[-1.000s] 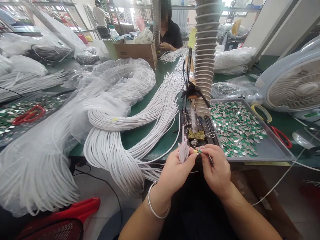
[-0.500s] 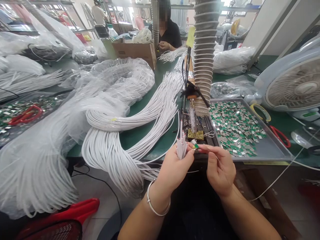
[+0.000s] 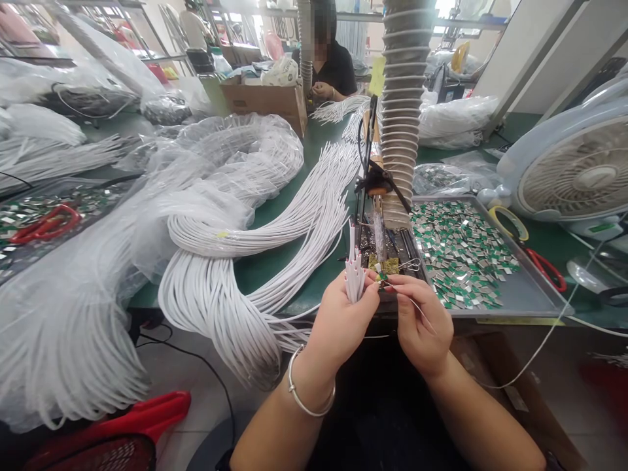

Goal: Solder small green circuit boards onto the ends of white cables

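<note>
My left hand (image 3: 343, 324) is closed around a bundle of white cables (image 3: 354, 278), whose cut ends point upward with reddish wire tips. At its thumb and fingertips sits a small green circuit board (image 3: 381, 277), just under the soldering iron (image 3: 379, 229). My right hand (image 3: 426, 320) pinches a thin solder wire (image 3: 418, 306), its end reaching the board. Fingers partly hide the contact between wire, board and iron tip. A yellowish sponge (image 3: 391, 264) lies behind the fingertips.
At right stands a grey tray (image 3: 534, 294) of small boards, with a tape roll (image 3: 510, 222), red-handled tool (image 3: 545, 269) and fan (image 3: 583, 163) beyond. A ribbed duct (image 3: 405, 118) hangs above. White cable coils (image 3: 220, 314) fill the left. Another person (image 3: 338, 69) sits opposite.
My right hand has moved left, closer to my left hand, bringing the solder wire to the board. The board and cable bundle have shifted slightly up, nearer the iron tip.
</note>
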Action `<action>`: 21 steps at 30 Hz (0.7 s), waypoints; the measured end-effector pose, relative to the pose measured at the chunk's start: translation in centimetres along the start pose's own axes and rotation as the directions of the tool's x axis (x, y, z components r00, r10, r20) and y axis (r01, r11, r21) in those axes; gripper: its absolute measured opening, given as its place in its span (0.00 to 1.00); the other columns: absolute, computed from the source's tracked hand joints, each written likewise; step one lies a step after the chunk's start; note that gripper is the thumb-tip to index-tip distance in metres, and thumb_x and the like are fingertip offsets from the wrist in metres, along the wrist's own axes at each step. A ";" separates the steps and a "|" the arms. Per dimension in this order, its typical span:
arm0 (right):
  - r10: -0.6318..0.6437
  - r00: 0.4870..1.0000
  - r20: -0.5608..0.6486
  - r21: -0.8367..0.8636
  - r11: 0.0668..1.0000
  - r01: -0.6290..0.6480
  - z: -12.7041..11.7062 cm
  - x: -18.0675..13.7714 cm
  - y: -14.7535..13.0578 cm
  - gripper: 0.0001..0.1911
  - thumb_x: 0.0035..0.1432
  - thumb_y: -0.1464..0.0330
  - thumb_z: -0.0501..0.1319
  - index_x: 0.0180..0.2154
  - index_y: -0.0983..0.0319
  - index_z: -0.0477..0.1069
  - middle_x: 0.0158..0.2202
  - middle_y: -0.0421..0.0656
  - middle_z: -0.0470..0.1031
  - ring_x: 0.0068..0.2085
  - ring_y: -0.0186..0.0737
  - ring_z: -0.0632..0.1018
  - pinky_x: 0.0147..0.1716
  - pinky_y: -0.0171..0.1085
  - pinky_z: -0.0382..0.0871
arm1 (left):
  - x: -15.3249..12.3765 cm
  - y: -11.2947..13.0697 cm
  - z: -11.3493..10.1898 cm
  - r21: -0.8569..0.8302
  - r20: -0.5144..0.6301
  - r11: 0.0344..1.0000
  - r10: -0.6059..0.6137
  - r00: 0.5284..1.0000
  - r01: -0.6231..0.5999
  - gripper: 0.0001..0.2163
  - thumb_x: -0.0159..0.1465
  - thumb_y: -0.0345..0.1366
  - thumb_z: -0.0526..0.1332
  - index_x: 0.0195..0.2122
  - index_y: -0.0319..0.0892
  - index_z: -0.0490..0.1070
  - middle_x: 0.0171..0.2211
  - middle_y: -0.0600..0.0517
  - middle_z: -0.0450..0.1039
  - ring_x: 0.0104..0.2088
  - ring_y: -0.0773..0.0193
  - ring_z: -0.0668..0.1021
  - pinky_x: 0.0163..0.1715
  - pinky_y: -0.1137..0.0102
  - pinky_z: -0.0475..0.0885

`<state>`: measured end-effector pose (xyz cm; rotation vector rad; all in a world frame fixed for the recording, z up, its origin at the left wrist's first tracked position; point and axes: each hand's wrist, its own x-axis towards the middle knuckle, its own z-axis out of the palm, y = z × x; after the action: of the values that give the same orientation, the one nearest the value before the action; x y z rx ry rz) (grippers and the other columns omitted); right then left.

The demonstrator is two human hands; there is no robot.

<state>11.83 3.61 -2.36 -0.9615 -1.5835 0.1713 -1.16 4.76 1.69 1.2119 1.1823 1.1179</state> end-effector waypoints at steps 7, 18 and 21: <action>-0.027 0.999 -0.018 -0.009 1.000 0.027 0.2 0.3 0.2 0.10 0.58 0.77 0.55 0.40 0.60 0.69 0.38 0.45 0.76 0.42 0.40 0.78 0.40 0.43 0.75 | 0.1 0.6 0.2 -0.011 -0.014 1.000 0.011 1.000 -0.011 0.04 0.57 0.33 0.58 0.26 0.41 0.66 0.33 0.53 0.71 0.33 0.66 0.72 0.37 0.71 0.67; -0.030 0.999 -0.020 -0.010 0.999 0.030 0.3 0.5 0.0 0.11 0.58 0.77 0.55 0.41 0.60 0.69 0.38 0.45 0.76 0.42 0.40 0.78 0.41 0.44 0.75 | -0.3 0.9 0.1 -0.002 -0.014 1.000 0.003 1.000 -0.003 0.04 0.57 0.33 0.58 0.27 0.41 0.66 0.32 0.53 0.71 0.33 0.65 0.73 0.35 0.71 0.67; -0.035 0.999 -0.019 -0.015 0.999 0.034 0.2 0.5 -0.2 0.11 0.58 0.78 0.55 0.41 0.59 0.69 0.38 0.45 0.76 0.42 0.41 0.78 0.41 0.44 0.75 | -0.3 1.1 0.1 0.000 -0.017 1.000 0.006 1.000 -0.006 0.04 0.57 0.33 0.59 0.26 0.41 0.66 0.32 0.52 0.71 0.32 0.65 0.73 0.34 0.72 0.67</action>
<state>11.58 3.94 -1.93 -0.9441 -1.5842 0.1256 -1.08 4.46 2.80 1.2086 1.1928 1.1344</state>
